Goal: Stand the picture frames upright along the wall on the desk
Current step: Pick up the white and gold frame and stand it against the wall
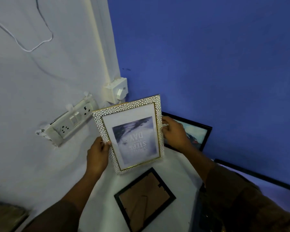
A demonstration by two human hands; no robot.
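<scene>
I hold a white pebble-patterned picture frame (131, 133) with a gold inner edge in the air above the white desk (179, 166); its print reads upside down. My left hand (98, 153) grips its left edge and my right hand (174, 133) grips its right edge. A black frame (144, 198) lies face down on the desk below, its brown backing and stand showing. Another black frame (197, 133) with a blue picture leans upright against the blue wall, partly hidden by my right hand.
A white switch box (118, 90) and a socket strip (70, 121) are fixed to the white wall on the left, close to the held frame. A white cable (23, 46) hangs above. A dark strip (258, 174) runs along the blue wall at right.
</scene>
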